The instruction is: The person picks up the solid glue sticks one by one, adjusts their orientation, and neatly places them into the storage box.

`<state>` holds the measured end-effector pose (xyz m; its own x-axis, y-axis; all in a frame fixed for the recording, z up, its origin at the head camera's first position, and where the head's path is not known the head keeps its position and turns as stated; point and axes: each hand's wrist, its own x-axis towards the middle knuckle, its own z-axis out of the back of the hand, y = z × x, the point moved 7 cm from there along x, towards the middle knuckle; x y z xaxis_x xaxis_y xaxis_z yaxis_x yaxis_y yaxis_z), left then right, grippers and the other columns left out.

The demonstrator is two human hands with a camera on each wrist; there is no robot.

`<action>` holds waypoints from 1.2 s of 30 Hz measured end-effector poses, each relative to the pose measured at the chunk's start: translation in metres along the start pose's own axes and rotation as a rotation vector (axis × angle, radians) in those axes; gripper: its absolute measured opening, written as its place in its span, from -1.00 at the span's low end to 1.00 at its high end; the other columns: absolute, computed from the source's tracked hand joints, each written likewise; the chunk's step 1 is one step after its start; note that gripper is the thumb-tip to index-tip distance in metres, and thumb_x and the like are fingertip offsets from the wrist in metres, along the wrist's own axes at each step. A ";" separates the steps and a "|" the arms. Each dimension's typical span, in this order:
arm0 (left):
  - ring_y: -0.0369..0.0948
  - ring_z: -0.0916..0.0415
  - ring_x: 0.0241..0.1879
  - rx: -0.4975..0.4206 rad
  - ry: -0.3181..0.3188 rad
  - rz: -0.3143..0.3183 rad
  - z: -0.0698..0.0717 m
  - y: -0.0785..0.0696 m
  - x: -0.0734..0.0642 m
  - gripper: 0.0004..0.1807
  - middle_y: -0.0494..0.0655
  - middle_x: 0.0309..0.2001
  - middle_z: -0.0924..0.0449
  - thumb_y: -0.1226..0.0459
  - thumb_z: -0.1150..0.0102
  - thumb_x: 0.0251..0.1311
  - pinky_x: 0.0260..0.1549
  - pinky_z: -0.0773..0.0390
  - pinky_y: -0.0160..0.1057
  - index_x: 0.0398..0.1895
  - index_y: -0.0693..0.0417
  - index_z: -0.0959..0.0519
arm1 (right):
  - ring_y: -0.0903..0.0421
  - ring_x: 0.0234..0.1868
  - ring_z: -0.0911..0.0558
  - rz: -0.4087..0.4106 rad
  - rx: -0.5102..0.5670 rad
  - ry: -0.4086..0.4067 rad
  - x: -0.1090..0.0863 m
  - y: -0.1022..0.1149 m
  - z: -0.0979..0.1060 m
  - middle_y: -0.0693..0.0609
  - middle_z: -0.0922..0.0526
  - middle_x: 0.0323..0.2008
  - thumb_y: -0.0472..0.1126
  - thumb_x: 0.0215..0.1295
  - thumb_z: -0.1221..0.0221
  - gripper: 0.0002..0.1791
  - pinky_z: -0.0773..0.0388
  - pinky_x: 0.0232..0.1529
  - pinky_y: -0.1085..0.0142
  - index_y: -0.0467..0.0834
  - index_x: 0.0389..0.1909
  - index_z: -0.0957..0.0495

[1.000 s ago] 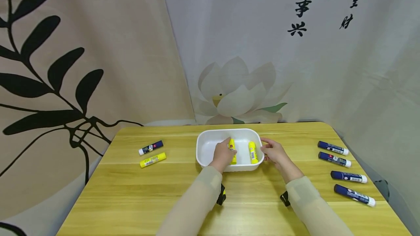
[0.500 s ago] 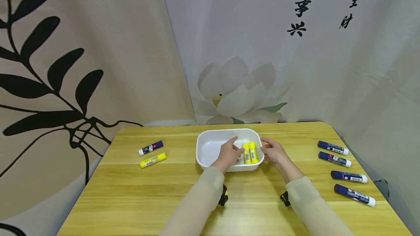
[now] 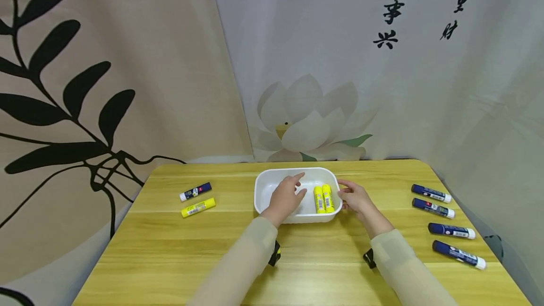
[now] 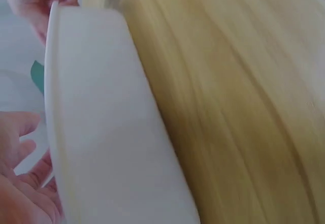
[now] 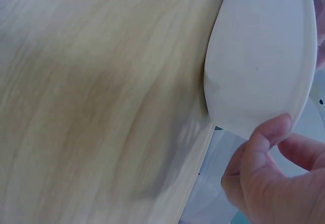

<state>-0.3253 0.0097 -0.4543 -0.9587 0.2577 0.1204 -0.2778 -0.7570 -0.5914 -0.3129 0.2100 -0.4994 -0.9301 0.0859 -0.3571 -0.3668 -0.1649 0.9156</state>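
Note:
A white plastic tray [image 3: 267,188] stands near the back middle of the table. Two yellow glue sticks, the left one [image 3: 319,199] and the right one [image 3: 328,198], lie side by side at its right end. My left hand [image 3: 284,197] is over the tray's left half, fingers loosely extended and holding nothing, apart from the sticks. At the right end, my right hand [image 3: 356,198] holds the tray; in the right wrist view its thumb and finger [image 5: 271,130] pinch the rim. The left wrist view shows the tray's outer front wall [image 4: 101,117], with the left hand beyond the rim.
To the left on the wooden table [image 3: 170,259] lie a dark blue glue stick [image 3: 195,191] and a yellow glue stick [image 3: 198,208]. Several dark blue glue sticks [image 3: 452,230] with white ends are spread along the right edge. A printed curtain hangs behind.
My left hand has shifted a yellow glue stick rightward against the other one, let it go and drawn back to the left. My right hand stays at the tray's rim.

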 end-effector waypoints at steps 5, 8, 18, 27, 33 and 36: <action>-0.10 -0.50 -0.02 0.063 -0.051 -0.110 0.023 0.014 -0.012 -0.47 -0.02 0.02 -0.53 0.18 -0.18 0.25 -0.05 -0.55 -0.12 0.30 -0.07 -0.39 | 0.08 -0.32 -0.54 0.001 0.004 -0.005 -0.001 0.000 0.000 -0.14 -0.37 -0.08 -0.35 0.39 0.02 -0.48 -0.52 -0.44 0.40 -0.16 0.36 -0.25; -0.07 -0.45 0.06 0.122 -0.086 -0.162 0.037 0.027 -0.020 -0.48 -0.01 0.07 -0.49 0.19 -0.19 0.24 0.01 -0.54 -0.07 0.29 -0.07 -0.40 | 0.08 -0.33 -0.54 0.004 0.000 -0.007 -0.001 0.001 0.000 -0.15 -0.37 -0.08 -0.35 0.39 0.02 -0.48 -0.52 -0.45 0.40 -0.16 0.36 -0.25; 0.02 -0.33 0.21 0.240 -0.130 -0.150 0.081 0.081 -0.043 -0.44 0.03 0.20 -0.40 0.23 -0.18 0.23 0.09 -0.47 0.05 0.32 -0.05 -0.36 | 0.08 -0.34 -0.53 0.015 -0.013 -0.002 -0.003 0.003 0.001 -0.17 -0.38 -0.10 -0.36 0.39 0.03 -0.49 -0.53 -0.42 0.37 -0.18 0.35 -0.25; 0.13 -0.35 0.17 0.285 -0.172 -0.133 0.107 0.133 -0.071 -0.41 0.15 0.23 -0.36 0.20 -0.18 0.25 0.05 -0.47 0.14 0.35 -0.05 -0.31 | 0.08 -0.31 -0.52 -0.005 -0.019 -0.007 -0.004 0.003 0.000 -0.16 -0.37 -0.08 -0.36 0.40 0.03 -0.49 -0.54 -0.39 0.36 -0.16 0.36 -0.25; 0.20 -0.36 0.15 0.396 -0.180 -0.115 0.120 0.165 -0.088 -0.41 0.25 0.18 -0.39 0.23 -0.22 0.21 -0.02 -0.49 0.19 0.33 -0.09 -0.35 | 0.08 -0.30 -0.52 -0.021 -0.021 -0.009 -0.002 0.002 0.000 -0.15 -0.37 -0.05 -0.34 0.40 0.03 -0.49 -0.54 -0.39 0.37 -0.12 0.36 -0.25; 0.22 -0.38 0.13 0.444 -0.162 -0.095 0.125 0.179 -0.094 -0.41 0.27 0.17 -0.40 0.23 -0.23 0.20 -0.08 -0.53 0.19 0.33 -0.08 -0.36 | 0.07 -0.29 -0.52 -0.023 -0.028 -0.007 -0.002 0.002 0.000 -0.15 -0.36 -0.06 -0.33 0.41 0.02 -0.49 -0.55 -0.37 0.35 -0.11 0.36 -0.25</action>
<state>-0.2925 -0.2247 -0.4715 -0.9153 0.2680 0.3006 -0.3300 -0.9270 -0.1782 -0.3114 0.2092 -0.4969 -0.9212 0.0972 -0.3767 -0.3887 -0.1903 0.9015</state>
